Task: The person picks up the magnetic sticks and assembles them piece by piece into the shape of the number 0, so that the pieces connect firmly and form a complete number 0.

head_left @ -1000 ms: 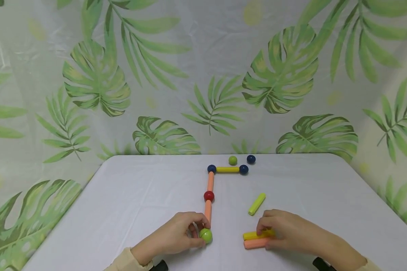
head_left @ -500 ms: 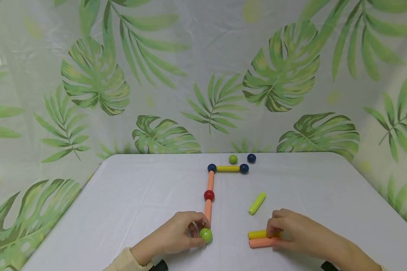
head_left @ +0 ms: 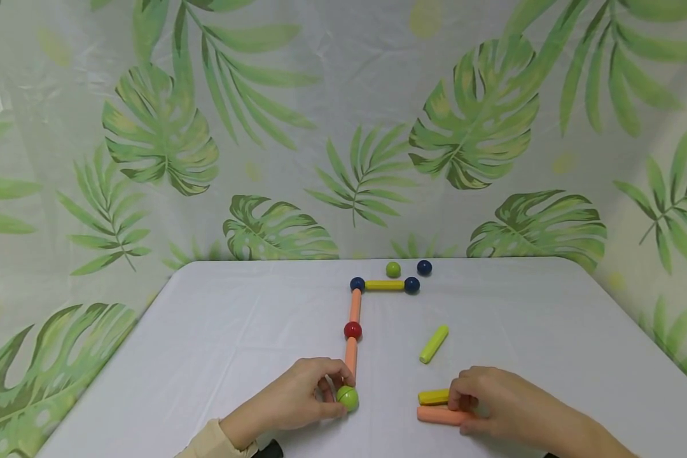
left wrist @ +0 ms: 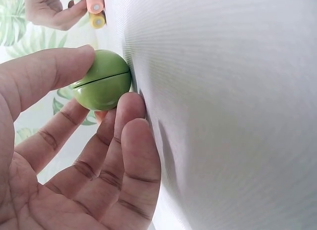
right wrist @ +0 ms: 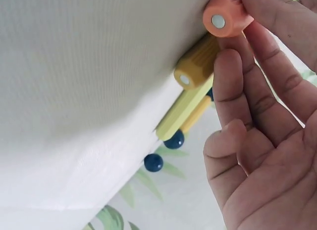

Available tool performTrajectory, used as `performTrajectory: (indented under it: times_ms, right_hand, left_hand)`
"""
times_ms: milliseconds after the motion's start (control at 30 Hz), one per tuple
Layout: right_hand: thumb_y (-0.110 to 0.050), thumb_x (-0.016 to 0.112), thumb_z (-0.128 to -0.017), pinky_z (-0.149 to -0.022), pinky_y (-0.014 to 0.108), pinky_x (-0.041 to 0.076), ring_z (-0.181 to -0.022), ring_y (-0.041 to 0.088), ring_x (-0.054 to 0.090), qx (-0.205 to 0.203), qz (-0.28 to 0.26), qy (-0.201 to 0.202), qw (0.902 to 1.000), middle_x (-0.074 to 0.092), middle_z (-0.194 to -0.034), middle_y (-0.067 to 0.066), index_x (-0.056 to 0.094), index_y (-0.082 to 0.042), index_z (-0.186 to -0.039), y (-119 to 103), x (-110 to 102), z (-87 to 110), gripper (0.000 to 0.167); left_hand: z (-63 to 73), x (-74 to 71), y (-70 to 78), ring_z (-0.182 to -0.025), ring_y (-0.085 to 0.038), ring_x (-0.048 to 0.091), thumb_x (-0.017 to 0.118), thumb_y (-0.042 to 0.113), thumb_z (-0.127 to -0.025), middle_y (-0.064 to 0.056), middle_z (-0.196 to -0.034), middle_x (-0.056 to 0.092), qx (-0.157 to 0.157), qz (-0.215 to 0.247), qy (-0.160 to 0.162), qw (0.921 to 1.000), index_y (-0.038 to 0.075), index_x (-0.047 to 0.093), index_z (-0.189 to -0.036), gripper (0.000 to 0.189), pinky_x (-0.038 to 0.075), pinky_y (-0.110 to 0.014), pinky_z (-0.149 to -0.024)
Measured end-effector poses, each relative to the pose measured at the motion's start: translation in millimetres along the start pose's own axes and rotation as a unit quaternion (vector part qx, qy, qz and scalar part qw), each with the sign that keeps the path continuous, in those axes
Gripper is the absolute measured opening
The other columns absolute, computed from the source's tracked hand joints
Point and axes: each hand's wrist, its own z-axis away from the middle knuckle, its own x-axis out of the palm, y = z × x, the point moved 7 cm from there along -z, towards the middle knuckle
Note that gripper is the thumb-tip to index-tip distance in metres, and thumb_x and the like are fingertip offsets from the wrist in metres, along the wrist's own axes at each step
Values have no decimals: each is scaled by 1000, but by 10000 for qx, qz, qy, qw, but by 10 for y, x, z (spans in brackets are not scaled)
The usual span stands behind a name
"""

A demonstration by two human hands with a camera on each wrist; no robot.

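My left hand (head_left: 303,394) pinches a green ball (left wrist: 103,80) between thumb and fingers on the table. The ball sits at the near end of a chain: an orange rod (head_left: 351,356), a red ball (head_left: 352,331), another orange rod (head_left: 355,306), a dark blue ball (head_left: 357,284), a yellow rod (head_left: 385,285) and a second blue ball (head_left: 412,285). At the right, my right hand (head_left: 495,401) holds a loose orange magnetic rod (right wrist: 228,16), a shiny disc in its end, between thumb and fingers. A loose yellow rod (right wrist: 194,67) lies just beyond it, partly hidden by the fingers.
A lime rod (head_left: 434,344) lies slantwise, farther away than the right hand. Near the far table edge rest a loose green ball (head_left: 393,270) and a loose blue ball (head_left: 424,267). Behind the white table (head_left: 252,318) hangs a leaf-patterned cloth (head_left: 286,159).
My right hand first shifted right with the orange and yellow rods, then came nearer with the orange rod, opening a gap from the yellow one. The left hand stays on the green ball.
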Motion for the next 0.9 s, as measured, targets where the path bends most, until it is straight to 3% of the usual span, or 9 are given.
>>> performTrajectory:
  times_ms: [167,433,900]
  right_hand:
    - [-27,91,-86,-67,20,48,-79,-9,48,0,-86,33,10000,58,-87,-27,72,-30,-94,-45,15,-8,21]
    - [-23,87,-90,-67,17,48,-78,-11,50,-380,-154,299,9987,59,-87,-28,73,-29,-95,-255,-42,-154,16]
    - [-23,86,-91,-71,18,50,-78,-5,54,-51,-408,73,9991,61,-85,-23,75,-28,-96,-429,-43,-598,13]
  left_hand:
    - [-4,-3,-2,-75,1,64,86,7,-89,8,-99,69,11,0,-1,10000,21,72,-108,28,51,-17,-62]
    - [7,-9,-14,-74,0,65,86,7,-89,8,-97,69,-7,53,35,10000,21,72,-106,27,52,-18,-62]
    - [0,-55,-29,-73,0,65,89,7,-86,6,-95,69,81,-55,320,9994,21,73,-104,28,53,-18,-62]
